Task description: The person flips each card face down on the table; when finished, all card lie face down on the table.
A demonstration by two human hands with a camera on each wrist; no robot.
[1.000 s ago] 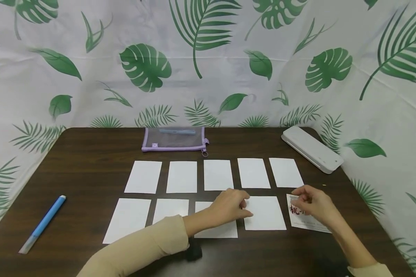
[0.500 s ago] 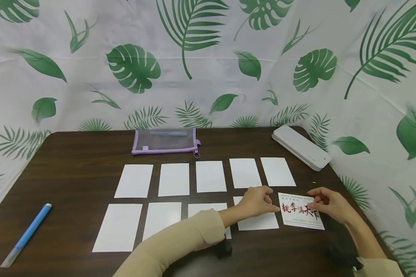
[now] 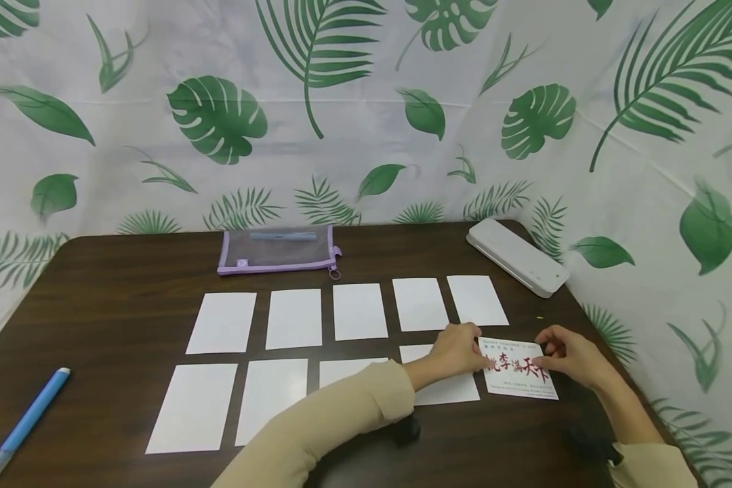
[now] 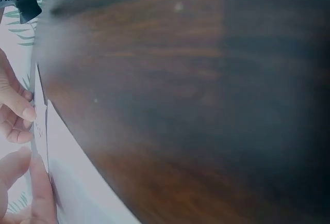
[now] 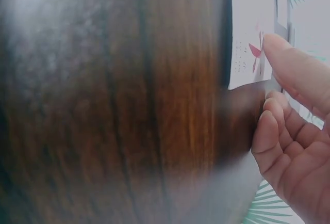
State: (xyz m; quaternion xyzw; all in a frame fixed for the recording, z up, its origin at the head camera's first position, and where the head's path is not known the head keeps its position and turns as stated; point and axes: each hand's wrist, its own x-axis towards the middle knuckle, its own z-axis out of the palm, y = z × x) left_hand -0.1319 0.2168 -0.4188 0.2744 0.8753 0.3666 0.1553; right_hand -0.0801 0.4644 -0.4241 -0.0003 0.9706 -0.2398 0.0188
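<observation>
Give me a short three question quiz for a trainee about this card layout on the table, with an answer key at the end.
1. True or false: the printed card lies face up with red characters showing.
2. Which hands touch the printed card? A) left hand only B) right hand only C) both
3. Fill in: the mesh pouch has a ____ border.

Key
1. True.
2. C: the left hand touches its left end, the right hand its right end.
3. Purple.

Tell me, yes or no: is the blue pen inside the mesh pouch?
No, the blue pen lies on the table's near left, far from the mesh pouch.
</observation>
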